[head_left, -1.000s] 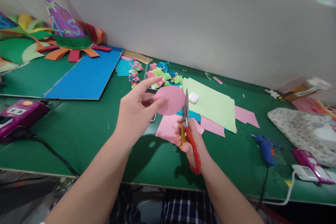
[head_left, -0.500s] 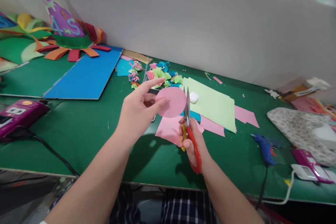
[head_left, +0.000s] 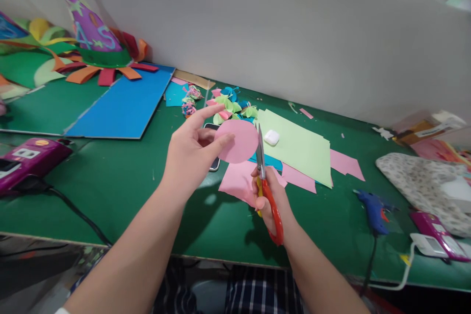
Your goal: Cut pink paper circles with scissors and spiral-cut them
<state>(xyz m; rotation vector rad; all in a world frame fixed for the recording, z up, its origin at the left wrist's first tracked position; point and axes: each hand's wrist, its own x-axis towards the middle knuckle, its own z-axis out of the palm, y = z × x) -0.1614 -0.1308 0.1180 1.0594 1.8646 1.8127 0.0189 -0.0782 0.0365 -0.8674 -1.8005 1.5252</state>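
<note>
My left hand (head_left: 193, 154) pinches a pink paper circle (head_left: 238, 141) between thumb and fingers, holding it up over the green table (head_left: 110, 181). My right hand (head_left: 270, 196) grips red-handled scissors (head_left: 268, 191), whose blades point up and touch the circle's right edge. Below them lie pink paper sheets (head_left: 239, 179) and a light green sheet (head_left: 298, 144). A white earbud case (head_left: 271, 137) rests on the green sheet. A phone (head_left: 212, 144) lies partly hidden behind my left hand.
A blue board (head_left: 121, 105) and a purple paper cone hat (head_left: 90, 29) sit at back left. Folded paper flowers (head_left: 230, 103) lie near the white wall. A blue glue gun (head_left: 373, 208), purple devices (head_left: 29, 157) with cables, and a patterned cloth (head_left: 423, 181) lie around.
The circle and both hands stay nearly in place; the scissors' blades have edged slightly left against the circle's rim. The view has shifted a little.
</note>
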